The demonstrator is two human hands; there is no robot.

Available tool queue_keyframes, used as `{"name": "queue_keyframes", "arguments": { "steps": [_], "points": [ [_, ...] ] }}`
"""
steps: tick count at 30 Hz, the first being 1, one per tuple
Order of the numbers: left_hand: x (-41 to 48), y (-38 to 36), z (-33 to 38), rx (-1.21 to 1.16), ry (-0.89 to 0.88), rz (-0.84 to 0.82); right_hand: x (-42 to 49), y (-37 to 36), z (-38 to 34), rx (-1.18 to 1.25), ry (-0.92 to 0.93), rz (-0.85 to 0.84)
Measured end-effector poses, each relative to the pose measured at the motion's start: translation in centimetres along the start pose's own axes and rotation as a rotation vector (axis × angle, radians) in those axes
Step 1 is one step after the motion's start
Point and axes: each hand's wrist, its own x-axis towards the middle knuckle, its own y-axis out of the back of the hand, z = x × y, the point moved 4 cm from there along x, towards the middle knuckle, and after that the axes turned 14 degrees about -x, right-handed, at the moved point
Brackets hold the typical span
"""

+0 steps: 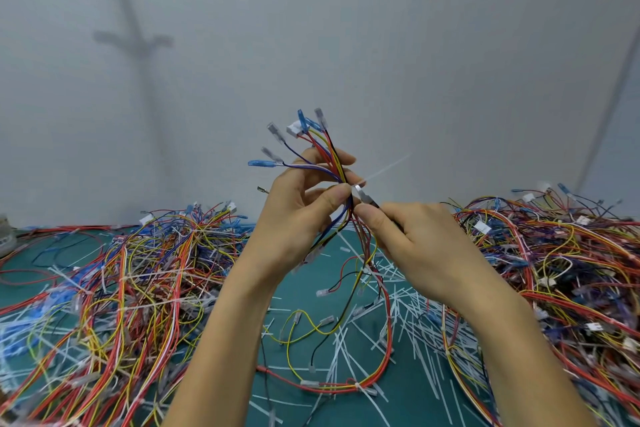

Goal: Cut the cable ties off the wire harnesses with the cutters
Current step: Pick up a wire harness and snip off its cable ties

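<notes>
Green matting covers the bench (pixel 298 289), with tangled heaps of harnesses banked to the left (pixel 121 288) and right (pixel 554 270), probably sorted as done and undone, though I cannot tell which is which. Snipped white ties (pixel 398 305) litter the gap between. One harness (pixel 332 149) is raised clear of the clutter, its lower wires trailing onto the mat, likely so the binding can be reached. Curled round the bundle, the left hand (pixel 298 215) presses its thumb just beside the cable tie (pixel 384 168), steadying it. The right hand (pixel 426 246) wraps the cutters (pixel 363 196), whose handles are buried in the palm. Only the metal nose shows, at the tie's head, and whether the blades have bitten is unclear.
</notes>
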Motion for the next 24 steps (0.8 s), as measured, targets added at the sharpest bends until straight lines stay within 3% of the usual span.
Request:
{"name": "queue_keyframes", "arguments": {
  "steps": [16, 21, 24],
  "points": [
    [0.2, 1.2, -0.7, 0.069, 0.074, 0.159, 0.1, 0.0, -0.5, 0.134, -0.034, 0.024],
    [0.1, 2.3, -0.8, 0.060, 0.154, 0.291, 0.1, 0.6, 0.4, 0.222, -0.156, 0.168],
    [0.0, 2.1, -0.7, 0.063, 0.222, 0.284, 0.2, 0.2, 0.7, 0.277, -0.200, 0.118]
  ]
}}
